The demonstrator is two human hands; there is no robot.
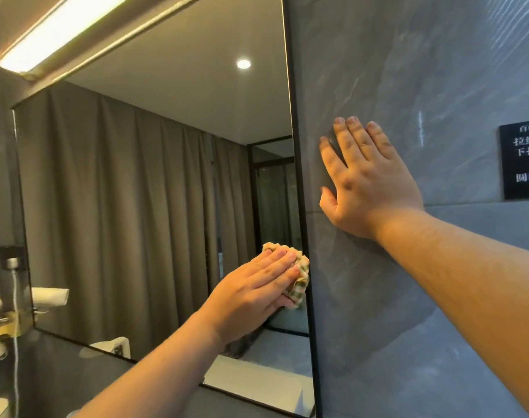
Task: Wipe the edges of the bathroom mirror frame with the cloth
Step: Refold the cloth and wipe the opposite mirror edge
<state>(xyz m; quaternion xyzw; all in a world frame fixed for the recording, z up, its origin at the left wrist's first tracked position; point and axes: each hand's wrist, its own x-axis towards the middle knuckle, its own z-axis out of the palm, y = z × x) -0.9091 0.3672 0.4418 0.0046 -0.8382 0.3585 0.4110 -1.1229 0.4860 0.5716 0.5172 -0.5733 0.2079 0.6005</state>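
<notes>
Item: cloth (298,274), soft, light, bunched (checked weave); pressed by flat-fingered left hand (257,289) against mirror frame (302,206), lower right edge; right hand (367,182) spread beside frame, holding nothing.

cloth (299,274): mostly getting covered by the left hand (251,292), only a crumpled checked bit is poking out past the fingertips

mirror frame (302,206): top and bottom of the right edge are running off the picture

sign (524,159): black plaque is getting chopped by the right border, text only partly showing

hair dryer (51,295): half cut off at the left, kinda blurry
</notes>
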